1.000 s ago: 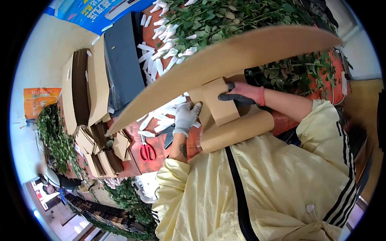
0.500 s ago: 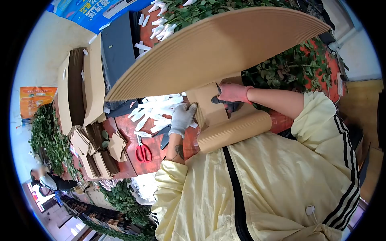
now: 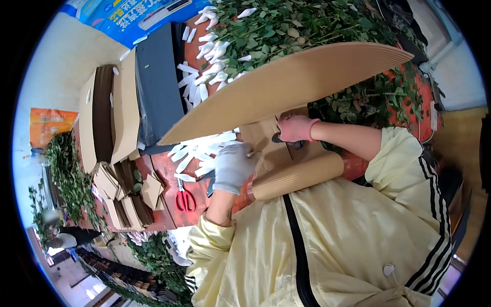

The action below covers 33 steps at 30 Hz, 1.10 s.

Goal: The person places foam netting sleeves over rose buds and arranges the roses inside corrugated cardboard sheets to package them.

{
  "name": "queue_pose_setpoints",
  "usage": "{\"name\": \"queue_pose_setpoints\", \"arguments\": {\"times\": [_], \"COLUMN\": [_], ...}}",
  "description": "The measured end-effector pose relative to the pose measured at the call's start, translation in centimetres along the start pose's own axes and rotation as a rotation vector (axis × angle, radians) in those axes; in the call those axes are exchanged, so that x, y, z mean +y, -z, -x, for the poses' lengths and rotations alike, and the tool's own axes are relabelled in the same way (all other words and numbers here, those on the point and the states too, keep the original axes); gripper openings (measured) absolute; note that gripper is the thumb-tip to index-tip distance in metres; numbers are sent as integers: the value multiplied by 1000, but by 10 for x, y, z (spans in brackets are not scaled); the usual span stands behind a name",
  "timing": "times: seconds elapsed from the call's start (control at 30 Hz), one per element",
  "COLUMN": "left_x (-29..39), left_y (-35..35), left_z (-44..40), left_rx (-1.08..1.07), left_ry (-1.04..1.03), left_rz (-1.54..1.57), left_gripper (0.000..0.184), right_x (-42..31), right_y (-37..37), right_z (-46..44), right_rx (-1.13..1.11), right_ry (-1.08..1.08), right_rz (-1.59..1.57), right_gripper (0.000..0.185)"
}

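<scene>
A large corrugated cardboard sheet point(image 3: 291, 84) curves up in front of me, and its near end bends into a roll point(image 3: 299, 179) against my jacket. Between these parts lies a smaller cardboard piece point(image 3: 268, 135). My left hand point(image 3: 234, 166), in a whitish glove, is at the left edge of the cardboard, its fingers bent and their tips partly hidden. My right hand point(image 3: 295, 129), in a pink and dark glove, has its fingers closed at the right edge of the smaller piece.
Red-handled scissors point(image 3: 184, 199) lie left of my left hand, near white sleeves point(image 3: 189, 153). Leafy stems with white-wrapped heads point(image 3: 307, 25) cover the table's far side. Cardboard stacks point(image 3: 125, 107) and small folded pieces point(image 3: 128, 192) are at left. A person point(image 3: 74, 236) is beyond.
The big sheet's raised part has tipped lower. My left hand has turned and come over the cardboard's left edge. The smaller piece now lies flatter, with my right hand at its edge.
</scene>
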<state>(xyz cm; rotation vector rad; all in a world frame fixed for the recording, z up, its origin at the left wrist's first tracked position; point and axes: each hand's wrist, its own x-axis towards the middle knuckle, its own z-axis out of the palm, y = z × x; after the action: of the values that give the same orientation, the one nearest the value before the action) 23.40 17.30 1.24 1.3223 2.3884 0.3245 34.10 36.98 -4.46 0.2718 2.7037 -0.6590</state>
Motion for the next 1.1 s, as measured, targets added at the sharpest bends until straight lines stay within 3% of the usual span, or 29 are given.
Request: {"name": "queue_pose_setpoints", "arguments": {"times": [0.07,0.13,0.17,0.23,0.33,0.37,0.4,0.43,0.53,0.6,0.63,0.7,0.77,0.83,0.9,0.93,0.97,1.03,1.1], "left_x": [22,28,28,28,7,2,-4,1,20,20,21,17,17,21,33,45,45,41,47], "left_y": [6,1,1,-3,-44,-53,-59,-49,-15,-9,-8,-8,-3,-2,3,11,7,-5,1], "left_z": [4,-2,-5,-5,-11,-11,-18,-14,-8,-11,-8,-11,-15,-21,-34,-37,-39,-38,-38], "left_rx": [-84,-234,-216,-231,-59,49,-163,-170,-237,-231,-254,-202,-256,-267,-438,-511,-518,-299,-367], "left_ry": [-71,-353,-346,-356,-371,-398,-390,-402,-319,-331,-347,-381,-386,-400,-234,-220,-223,-379,-328], "left_rz": [9,-363,-364,-408,-379,-324,-240,-244,-230,-242,-244,-258,-169,-152,-218,-345,-335,-526,-517], "left_gripper": [38,42,42,45,52,53,57,57,63,61,60,62,69,70,71,72,72,59,54], "right_x": [-12,-24,-33,-31,-80,-84,-84,-78,-59,-66,-65,-51,-39,-51,-63,-45,-60,-90,-101], "right_y": [15,31,48,36,96,112,119,110,90,118,130,143,110,123,130,101,114,140,130], "right_z": [6,8,16,33,82,86,86,69,22,-10,-24,-49,-57,-55,-41,-52,-23,49,106], "right_rx": [-82,-258,-301,-93,-13,126,272,324,550,-171,-156,-670,-108,-154,-149,247,236,336,-7], "right_ry": [-60,-225,-243,48,217,411,594,487,366,162,154,-122,188,86,-7,82,79,441,478], "right_rz": [-29,-106,-75,363,288,398,501,587,794,157,157,-527,-432,-194,75,293,292,161,365], "right_gripper": [40,40,42,45,47,47,48,57,49,50,50,67,66,62,58,51,51,47,40]}}
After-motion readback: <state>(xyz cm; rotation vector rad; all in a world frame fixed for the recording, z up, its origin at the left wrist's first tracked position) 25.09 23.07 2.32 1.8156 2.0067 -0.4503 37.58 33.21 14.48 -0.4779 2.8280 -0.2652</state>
